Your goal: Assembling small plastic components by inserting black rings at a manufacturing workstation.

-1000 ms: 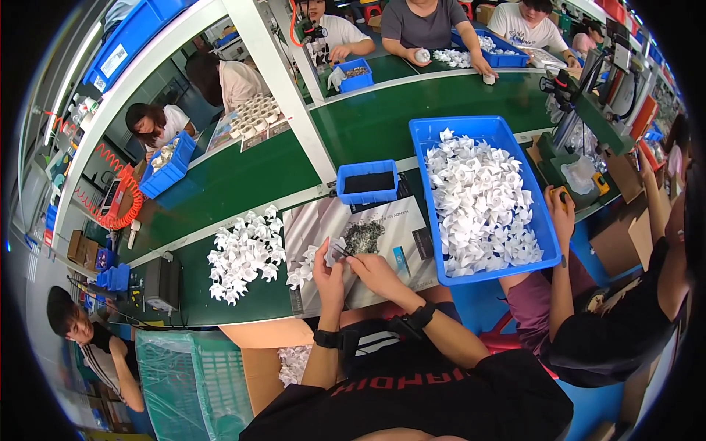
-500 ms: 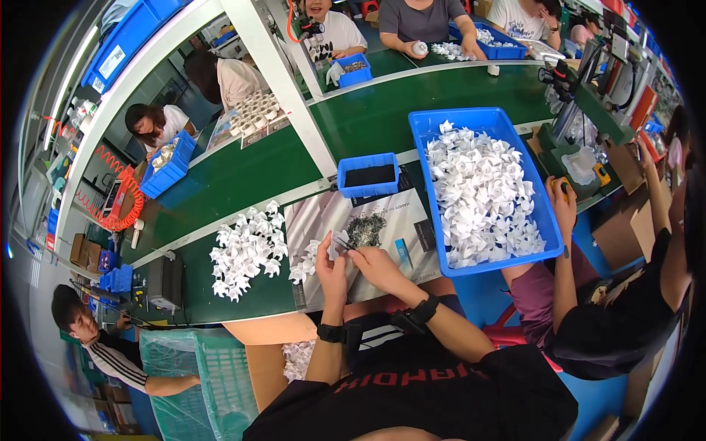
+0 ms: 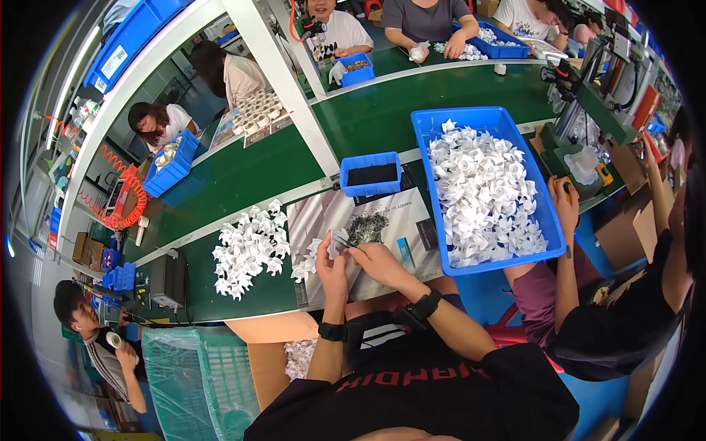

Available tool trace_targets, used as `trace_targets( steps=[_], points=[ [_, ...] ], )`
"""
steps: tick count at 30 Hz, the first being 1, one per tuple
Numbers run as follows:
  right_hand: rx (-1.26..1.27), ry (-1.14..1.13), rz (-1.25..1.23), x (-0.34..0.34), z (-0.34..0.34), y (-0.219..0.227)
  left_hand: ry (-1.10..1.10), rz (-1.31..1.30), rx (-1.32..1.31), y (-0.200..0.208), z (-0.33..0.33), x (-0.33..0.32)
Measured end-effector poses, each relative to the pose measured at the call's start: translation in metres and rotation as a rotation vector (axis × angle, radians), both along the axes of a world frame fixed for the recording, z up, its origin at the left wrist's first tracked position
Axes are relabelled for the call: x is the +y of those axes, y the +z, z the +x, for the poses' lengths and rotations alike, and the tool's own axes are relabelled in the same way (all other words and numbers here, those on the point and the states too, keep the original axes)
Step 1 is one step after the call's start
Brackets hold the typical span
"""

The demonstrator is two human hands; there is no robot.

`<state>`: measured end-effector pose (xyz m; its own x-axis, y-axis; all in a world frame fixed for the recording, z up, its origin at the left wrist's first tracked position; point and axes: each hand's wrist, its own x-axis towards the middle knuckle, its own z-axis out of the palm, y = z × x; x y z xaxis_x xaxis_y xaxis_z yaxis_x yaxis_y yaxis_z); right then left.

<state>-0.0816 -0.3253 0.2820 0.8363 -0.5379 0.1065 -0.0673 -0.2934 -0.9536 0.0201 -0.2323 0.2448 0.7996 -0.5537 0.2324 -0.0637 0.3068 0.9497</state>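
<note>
My left hand is closed around a white petal-shaped plastic part, held up over a grey printed sheet. In my right hand is a thin dark tool that looks like tweezers; its tip meets the white part. Fingers partly hide both. Just beyond my hands, a heap of tiny dark pieces lies on the sheet. A few white parts rest beside my left hand, and a larger pile of white petal-shaped parts covers the green bench to the left.
A large blue bin full of white parts stands at my right, with a co-worker beyond it. Behind the sheet is a small blue tray with a black bottom. Below the bench are a cardboard box and a green crate.
My hands stay almost in place, still working at the white part. At lower left, a co-worker has drawn back an arm from the crate and now holds up a pale roll.
</note>
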Motion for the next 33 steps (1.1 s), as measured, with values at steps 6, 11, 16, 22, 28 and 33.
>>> trace_targets(
  steps=[6, 11, 16, 22, 28, 33],
  points=[
    [0.092, -0.103, -0.049, 0.007, 0.002, -0.004, 0.005, 0.166, -0.125, 0.009, -0.007, -0.001],
    [-0.006, -0.034, 0.006, 0.0, 0.002, -0.003, -0.023, 0.11, -0.059, 0.006, -0.002, 0.003],
    [-0.047, -0.023, 0.09, -0.007, -0.005, -0.004, 0.027, 0.105, -0.264, -0.008, -0.002, -0.008],
    [0.037, -0.051, -0.061, 0.004, 0.007, -0.001, -0.021, 0.058, -0.007, 0.006, -0.002, 0.002],
    [0.084, -0.096, -0.08, 0.007, 0.008, -0.008, -0.009, 0.095, -0.128, -0.003, 0.001, 0.0],
    [-0.078, -0.057, -0.004, -0.002, 0.005, -0.017, -0.034, 0.05, -0.039, -0.005, 0.001, -0.001]
  ],
)
